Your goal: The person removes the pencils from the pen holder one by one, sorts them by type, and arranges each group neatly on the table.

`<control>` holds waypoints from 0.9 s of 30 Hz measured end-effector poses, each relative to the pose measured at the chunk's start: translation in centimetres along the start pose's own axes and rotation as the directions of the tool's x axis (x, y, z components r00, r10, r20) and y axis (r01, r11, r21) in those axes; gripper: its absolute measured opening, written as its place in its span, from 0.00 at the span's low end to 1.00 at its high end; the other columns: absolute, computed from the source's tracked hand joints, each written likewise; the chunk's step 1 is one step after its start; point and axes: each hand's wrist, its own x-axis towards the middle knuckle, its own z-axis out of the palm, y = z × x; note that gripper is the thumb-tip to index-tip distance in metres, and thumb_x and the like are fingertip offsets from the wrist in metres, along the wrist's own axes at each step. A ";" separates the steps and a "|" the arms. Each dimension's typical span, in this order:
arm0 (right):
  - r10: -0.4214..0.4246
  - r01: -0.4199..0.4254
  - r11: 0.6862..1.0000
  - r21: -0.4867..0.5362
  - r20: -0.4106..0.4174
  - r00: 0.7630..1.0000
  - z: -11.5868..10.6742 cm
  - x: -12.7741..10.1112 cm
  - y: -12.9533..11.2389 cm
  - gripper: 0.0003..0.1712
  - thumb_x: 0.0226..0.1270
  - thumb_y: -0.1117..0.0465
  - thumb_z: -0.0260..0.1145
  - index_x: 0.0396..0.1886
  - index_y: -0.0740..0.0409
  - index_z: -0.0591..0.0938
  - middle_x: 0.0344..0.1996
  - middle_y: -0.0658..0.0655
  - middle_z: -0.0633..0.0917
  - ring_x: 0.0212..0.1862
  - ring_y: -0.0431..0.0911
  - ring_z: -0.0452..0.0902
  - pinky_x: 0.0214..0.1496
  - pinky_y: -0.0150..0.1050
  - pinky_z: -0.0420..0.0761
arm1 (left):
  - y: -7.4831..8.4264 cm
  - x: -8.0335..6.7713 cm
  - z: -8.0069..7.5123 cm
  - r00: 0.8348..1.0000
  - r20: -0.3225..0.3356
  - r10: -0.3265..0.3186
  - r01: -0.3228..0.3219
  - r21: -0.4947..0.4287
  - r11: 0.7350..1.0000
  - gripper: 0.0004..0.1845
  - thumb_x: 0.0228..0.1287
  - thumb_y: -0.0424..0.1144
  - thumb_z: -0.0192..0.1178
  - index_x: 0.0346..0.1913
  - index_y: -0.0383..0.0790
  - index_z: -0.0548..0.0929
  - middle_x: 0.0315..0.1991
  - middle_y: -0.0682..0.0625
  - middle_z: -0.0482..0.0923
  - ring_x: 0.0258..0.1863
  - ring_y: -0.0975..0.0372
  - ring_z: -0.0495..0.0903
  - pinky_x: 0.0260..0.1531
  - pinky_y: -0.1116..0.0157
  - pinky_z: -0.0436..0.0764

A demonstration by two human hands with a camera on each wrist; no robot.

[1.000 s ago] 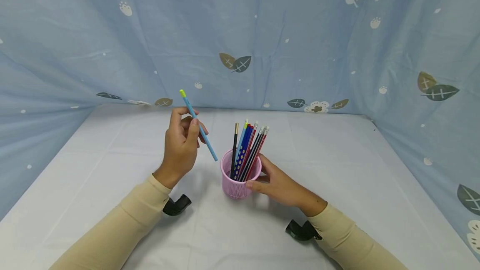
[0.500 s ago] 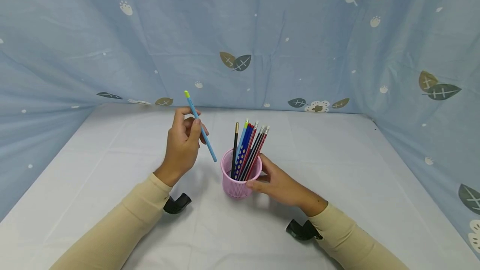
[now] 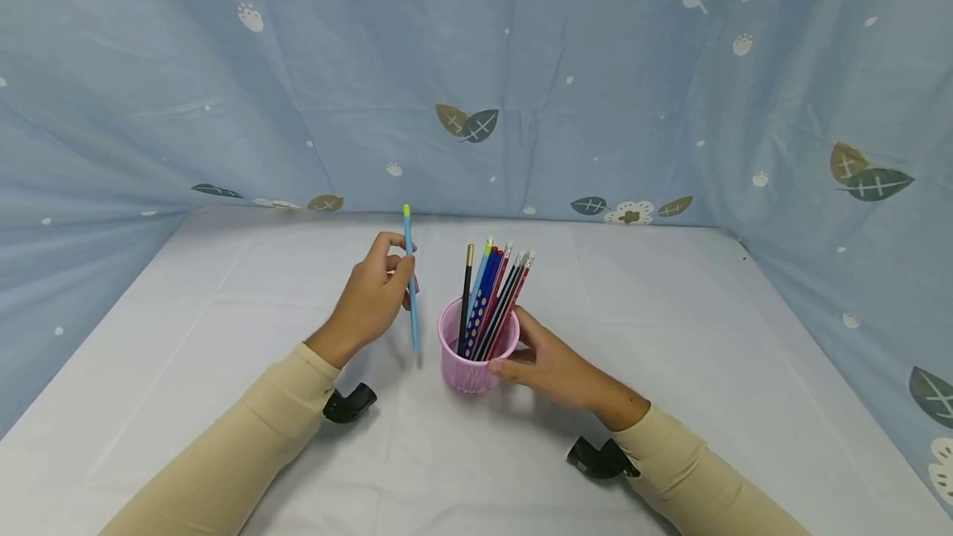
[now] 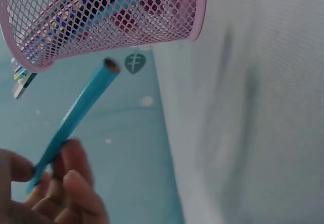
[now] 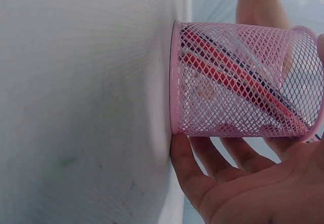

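A blue leaf-print cloth (image 3: 521,64) hangs behind and to both sides of the desk (image 3: 707,370), which is covered in a pale sheet. Near the middle of the desk stands a pink mesh cup (image 3: 476,354), upright on its base. It holds a bundle of pencils (image 3: 495,292) leaning together toward the right rim: a black one, light blue, dark blue with dots, and several red ones with pale ends. The right wrist view shows their lower ends resting against the cup's floor and wall.

The right hand (image 3: 554,362) cradles the cup from the right, thumb at the near side and fingers wrapped round the mesh wall, so that grip is closed around the cup and steadies it. The left hand (image 3: 372,296) pinches a blue pencil (image 3: 410,279) between thumb and fingertips near its upper half. The pencil stands almost upright, green end up, its lower end hanging just left of the cup's rim and outside it, above the desk.

This looks like the step of putting the pencil into the cup. The lower end would need to rise above the rim and shift right over the opening, left of the leaning bundle, before being lowered.
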 end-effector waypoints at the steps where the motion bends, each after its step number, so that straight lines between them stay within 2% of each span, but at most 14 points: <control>1: 0.002 -0.002 1.000 0.001 -0.001 1.000 0.0 0.0 0.0 0.48 0.69 0.48 0.68 0.79 0.50 0.52 0.72 0.59 0.68 0.68 0.57 0.71 0.68 0.55 0.74 | -0.2 0.1 0.0 0.999 0.024 -0.031 0.031 0.008 1.000 0.13 0.81 0.43 0.43 0.60 0.43 0.66 0.31 0.40 0.81 0.23 0.57 0.81 0.28 0.60 0.79; 4: 0.006 -0.006 1.000 0.003 -0.003 1.000 0.1 0.0 0.1 0.48 0.69 0.49 0.68 0.80 0.49 0.52 0.72 0.59 0.69 0.68 0.57 0.71 0.68 0.55 0.74 | -0.7 0.2 0.1 0.990 0.092 -0.110 0.108 0.024 0.994 0.13 0.80 0.42 0.43 0.61 0.43 0.66 0.32 0.40 0.81 0.23 0.57 0.81 0.26 0.62 0.77; 6: 0.014 -0.014 1.000 0.004 -0.006 1.000 0.1 -0.1 0.1 0.48 0.68 0.50 0.69 0.80 0.48 0.52 0.72 0.58 0.69 0.68 0.56 0.71 0.69 0.55 0.74 | -1.2 0.4 0.1 0.983 0.122 -0.138 0.136 0.029 0.990 0.15 0.81 0.43 0.42 0.62 0.41 0.66 0.33 0.40 0.82 0.23 0.58 0.81 0.26 0.63 0.77; 10: 0.024 -0.024 1.000 -0.007 -0.015 1.000 0.1 -0.1 0.0 0.48 0.68 0.50 0.69 0.79 0.46 0.53 0.72 0.55 0.69 0.69 0.54 0.71 0.69 0.54 0.73 | -1.8 0.6 0.0 0.973 0.155 -0.168 0.165 0.030 0.986 0.18 0.81 0.43 0.42 0.64 0.38 0.66 0.35 0.40 0.83 0.24 0.57 0.81 0.26 0.62 0.79; 19: 0.006 -0.007 1.000 -0.015 -0.017 1.000 0.1 -0.1 0.2 0.47 0.68 0.52 0.69 0.79 0.49 0.53 0.72 0.58 0.69 0.70 0.56 0.70 0.69 0.55 0.73 | -2.5 0.8 0.2 0.950 0.216 -0.227 0.224 0.037 0.974 0.19 0.77 0.39 0.44 0.66 0.37 0.66 0.36 0.43 0.83 0.23 0.59 0.80 0.23 0.64 0.79; 22: 0.013 -0.013 1.000 -0.016 -0.018 1.000 0.1 0.0 0.2 0.47 0.68 0.52 0.69 0.79 0.47 0.53 0.72 0.57 0.69 0.70 0.55 0.70 0.69 0.54 0.73 | -2.7 0.8 0.1 0.942 0.226 -0.248 0.245 0.041 0.969 0.20 0.76 0.37 0.45 0.66 0.37 0.66 0.37 0.43 0.83 0.23 0.59 0.80 0.24 0.64 0.80; 27: 0.002 -0.003 1.000 -0.012 -0.019 1.000 0.1 0.0 0.1 0.47 0.68 0.51 0.69 0.79 0.49 0.53 0.72 0.58 0.69 0.70 0.57 0.70 0.69 0.56 0.73 | -3.1 0.9 0.0 0.928 0.243 -0.281 0.275 0.060 0.960 0.21 0.75 0.36 0.46 0.68 0.37 0.65 0.40 0.41 0.83 0.24 0.59 0.80 0.24 0.64 0.82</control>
